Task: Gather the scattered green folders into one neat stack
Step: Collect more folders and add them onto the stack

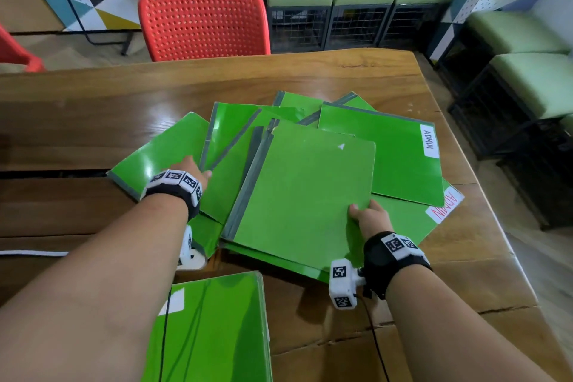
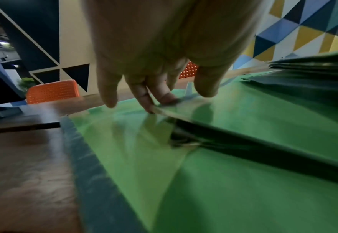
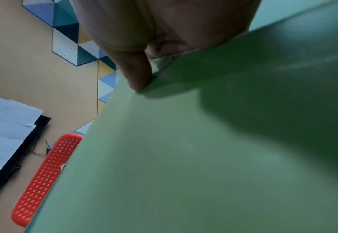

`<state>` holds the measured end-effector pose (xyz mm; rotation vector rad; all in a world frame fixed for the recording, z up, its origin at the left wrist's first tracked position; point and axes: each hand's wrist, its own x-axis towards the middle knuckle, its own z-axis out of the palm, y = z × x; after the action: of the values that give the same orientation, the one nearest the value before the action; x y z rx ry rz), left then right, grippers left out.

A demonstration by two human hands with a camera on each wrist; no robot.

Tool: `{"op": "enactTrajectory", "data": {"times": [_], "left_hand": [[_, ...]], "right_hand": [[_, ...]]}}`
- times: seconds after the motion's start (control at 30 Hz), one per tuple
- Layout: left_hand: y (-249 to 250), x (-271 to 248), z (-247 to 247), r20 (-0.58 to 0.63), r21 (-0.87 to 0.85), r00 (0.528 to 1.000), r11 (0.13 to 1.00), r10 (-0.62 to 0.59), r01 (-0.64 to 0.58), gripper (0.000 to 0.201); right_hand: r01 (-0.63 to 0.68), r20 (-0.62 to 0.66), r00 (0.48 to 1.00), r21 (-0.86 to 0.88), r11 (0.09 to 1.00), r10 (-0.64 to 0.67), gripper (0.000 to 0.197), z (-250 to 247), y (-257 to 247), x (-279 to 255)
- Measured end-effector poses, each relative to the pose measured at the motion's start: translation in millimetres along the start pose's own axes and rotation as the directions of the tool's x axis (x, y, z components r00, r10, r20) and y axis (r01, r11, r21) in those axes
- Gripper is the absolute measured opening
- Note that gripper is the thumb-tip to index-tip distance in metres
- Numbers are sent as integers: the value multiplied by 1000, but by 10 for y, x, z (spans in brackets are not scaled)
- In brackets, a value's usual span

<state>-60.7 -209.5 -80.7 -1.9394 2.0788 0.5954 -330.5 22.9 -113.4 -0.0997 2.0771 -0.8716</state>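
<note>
Right hand (image 1: 369,216): grips the near right corner of the top folder (image 1: 305,195), thumb on the cover and fingers out of sight beneath — a corner hold that lets the folder be lifted or slid off the heap.
Left hand (image 1: 193,168): fingers reach down onto the edge of a folder in the heap's left part (image 2: 233,119); the wrist view shows fingertips (image 2: 165,97) touching that edge with the thumb apart, not curled round it — probably steadying or parting the covers.
Scattered folders (image 1: 400,149): a fanned, overlapping heap at mid-worktop, spines pointing different ways; two carry "ADMIN" labels (image 1: 429,140) at the right.
Gathered stack (image 1: 217,329): squared green folders at the near edge, apart from the heap — seemingly the collecting point.
Worktop (image 1: 124,96): wooden, bearing heap and stack.
Red chair (image 1: 203,25): beyond the far edge.
Progress: most folders seem yet ungathered.
</note>
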Motion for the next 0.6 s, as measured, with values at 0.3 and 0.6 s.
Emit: {"op": "enactTrajectory", "data": {"times": [0.3, 0.6], "left_hand": [[29, -231, 178, 137, -423, 989, 906, 46, 16, 44], [-401, -601, -251, -183, -461, 981, 887, -60, -32, 38]], "right_hand": [[67, -76, 994, -94, 993, -74, 62, 287, -42, -94], [49, -45, 998, -113, 992, -54, 61, 121, -77, -351]]}}
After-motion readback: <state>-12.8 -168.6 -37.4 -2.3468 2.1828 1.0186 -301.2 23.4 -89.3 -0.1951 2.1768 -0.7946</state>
